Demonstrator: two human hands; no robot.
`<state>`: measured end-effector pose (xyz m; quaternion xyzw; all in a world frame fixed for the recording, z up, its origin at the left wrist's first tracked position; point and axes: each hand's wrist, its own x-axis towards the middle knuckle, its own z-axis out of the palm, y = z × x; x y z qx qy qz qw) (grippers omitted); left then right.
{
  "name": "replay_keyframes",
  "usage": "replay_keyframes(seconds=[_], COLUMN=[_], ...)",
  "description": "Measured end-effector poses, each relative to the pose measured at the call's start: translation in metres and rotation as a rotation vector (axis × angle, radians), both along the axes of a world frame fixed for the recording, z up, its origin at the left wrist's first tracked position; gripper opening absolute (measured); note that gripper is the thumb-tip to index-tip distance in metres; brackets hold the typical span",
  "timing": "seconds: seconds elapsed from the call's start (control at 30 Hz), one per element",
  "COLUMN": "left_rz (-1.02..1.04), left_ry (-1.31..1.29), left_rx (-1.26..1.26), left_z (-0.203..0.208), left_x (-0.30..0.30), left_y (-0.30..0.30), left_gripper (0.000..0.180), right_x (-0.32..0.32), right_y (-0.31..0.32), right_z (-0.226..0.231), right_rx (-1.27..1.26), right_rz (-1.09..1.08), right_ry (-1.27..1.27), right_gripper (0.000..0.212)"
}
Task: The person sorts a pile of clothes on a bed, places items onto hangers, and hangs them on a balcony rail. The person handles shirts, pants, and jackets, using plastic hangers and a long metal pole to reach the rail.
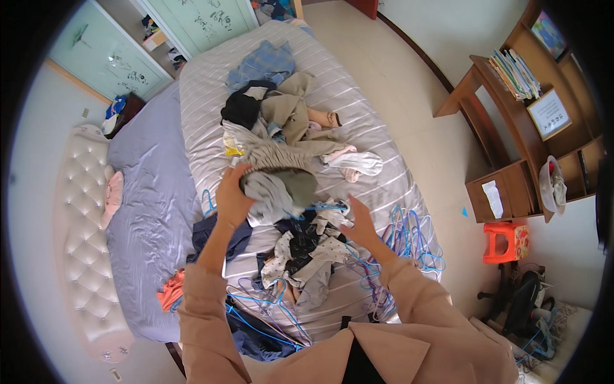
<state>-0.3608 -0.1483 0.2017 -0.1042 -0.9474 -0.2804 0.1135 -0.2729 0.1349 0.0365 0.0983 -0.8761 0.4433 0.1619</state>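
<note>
My left hand [234, 197] is closed on a light grey garment [272, 197] bunched up over the bed. Behind that cloth, and partly covered by it, is an olive garment with a gathered elastic waistband [272, 157]. To the right, my right hand [366, 225] has its thumb and fingers apart, with nothing plainly between them. Close to its fingertips lies a blue hanger [323, 207], partly hidden by clothes. Below both hands is a heap of black and cream patterned clothing [304, 246].
More clothes, including a blue checked one [265, 63], lie farther up the striped bed [345, 83]. Tangled blue and purple hangers [412, 240] sit at the right edge. Navy cloth [259, 336] and more hangers are near me. An orange stool [502, 243] stands by the wooden desk [505, 192].
</note>
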Motion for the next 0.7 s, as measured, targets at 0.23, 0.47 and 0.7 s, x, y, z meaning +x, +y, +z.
replay_keyframes(seconds=[0.23, 0.47, 0.7], left_rz=[0.079, 0.115, -0.306], left_ry=[-0.085, 0.245, 0.045], left_rx=[0.415, 0.603, 0.74], left_z=[-0.012, 0.043, 0.06], left_x=[0.027, -0.008, -0.031], left_y=[-0.054, -0.052, -0.008], left_gripper=[0.05, 0.051, 0.074], right_x=[-0.005, 0.055, 0.083], right_y=[-0.085, -0.022, 0.035], right_z=[-0.037, 0.037, 0.131], right_rx=[0.358, 0.369, 0.311], right_rz=[0.531, 0.581, 0.224], right_ry=[-0.195, 0.178, -0.12], right_gripper=[0.017, 0.014, 0.025])
